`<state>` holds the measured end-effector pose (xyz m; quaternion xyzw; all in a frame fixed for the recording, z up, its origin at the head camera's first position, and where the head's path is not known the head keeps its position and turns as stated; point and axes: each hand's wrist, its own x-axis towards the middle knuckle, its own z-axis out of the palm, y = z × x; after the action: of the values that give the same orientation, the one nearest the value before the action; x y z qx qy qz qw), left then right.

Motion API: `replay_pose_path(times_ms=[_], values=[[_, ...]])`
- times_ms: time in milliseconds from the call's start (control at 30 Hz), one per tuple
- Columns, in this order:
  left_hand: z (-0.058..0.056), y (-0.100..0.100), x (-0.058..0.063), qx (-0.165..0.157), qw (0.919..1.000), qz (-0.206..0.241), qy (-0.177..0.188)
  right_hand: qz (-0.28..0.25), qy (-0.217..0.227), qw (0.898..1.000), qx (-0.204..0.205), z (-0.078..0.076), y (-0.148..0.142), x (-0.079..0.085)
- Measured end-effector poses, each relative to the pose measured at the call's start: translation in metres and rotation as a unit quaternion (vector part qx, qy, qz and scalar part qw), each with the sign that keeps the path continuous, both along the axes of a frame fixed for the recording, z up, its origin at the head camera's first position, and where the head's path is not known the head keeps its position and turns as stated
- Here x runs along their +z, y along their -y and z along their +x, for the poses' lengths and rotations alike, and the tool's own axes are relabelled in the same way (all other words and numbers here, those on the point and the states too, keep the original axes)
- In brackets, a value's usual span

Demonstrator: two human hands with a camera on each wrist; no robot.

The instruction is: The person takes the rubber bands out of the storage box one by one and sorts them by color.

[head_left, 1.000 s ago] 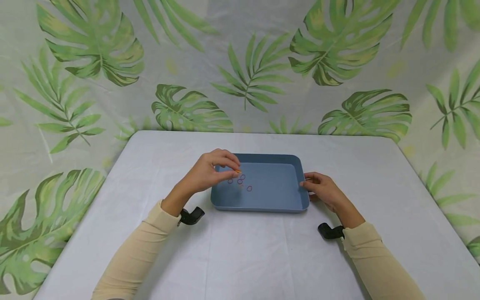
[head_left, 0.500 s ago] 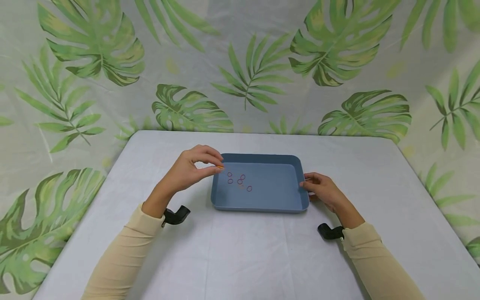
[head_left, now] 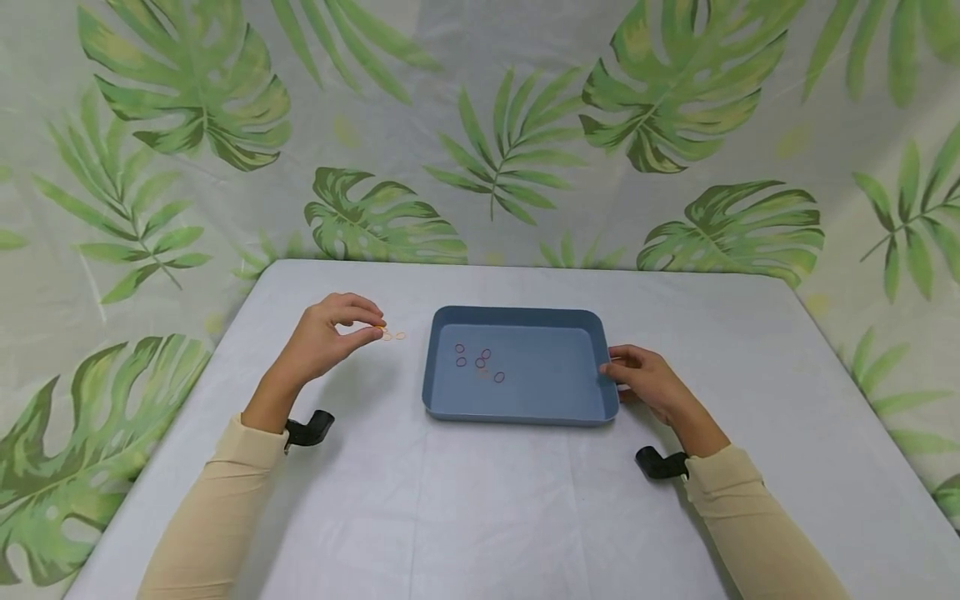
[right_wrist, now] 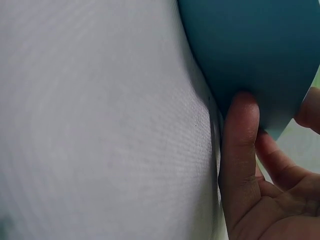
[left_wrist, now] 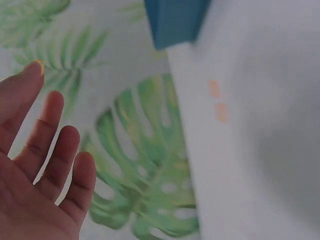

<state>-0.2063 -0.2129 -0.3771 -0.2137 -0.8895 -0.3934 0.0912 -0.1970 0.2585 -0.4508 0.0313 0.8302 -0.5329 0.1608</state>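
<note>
Outside the tray, the left hand now hovers.

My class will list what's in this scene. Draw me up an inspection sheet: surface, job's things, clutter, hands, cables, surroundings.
Surface: white-covered table
Job's things: blue tray holding five reddish rings and a faint orange mark; two orange rings on the table, left of the tray
Clutter: nothing seen
Left hand: pinches an orange loop between thumb and finger
Right hand: holds the tray's right side
Cables: nothing seen
Surroundings: leaf-print backdrop
</note>
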Motion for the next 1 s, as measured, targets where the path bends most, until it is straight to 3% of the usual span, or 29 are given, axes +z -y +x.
replay_pose_path(times_ms=[133, 433, 700, 1000], values=[[-0.005, 0.013, -0.013, 0.038, 0.9988, -0.027, 0.017, -0.003, 0.002, 1.0, 0.002, 0.0, 0.001, 0.0], [-0.005, 0.02, -0.017, 0.035, 0.9992, 0.0, 0.018, -0.001, 0.004, 1.0, -0.002, 0.0, 0.0, 0.002], [-0.011, 0.029, -0.024, 0.05, 0.9981, -0.013, 0.033, -0.003, 0.003, 1.0, 0.001, 0.0, 0.0, 0.002], [-0.039, 0.035, -0.046, 0.068, 0.9934, -0.063, 0.068, 0.0, 0.003, 1.0, 0.002, 0.0, 0.001, 0.002]])
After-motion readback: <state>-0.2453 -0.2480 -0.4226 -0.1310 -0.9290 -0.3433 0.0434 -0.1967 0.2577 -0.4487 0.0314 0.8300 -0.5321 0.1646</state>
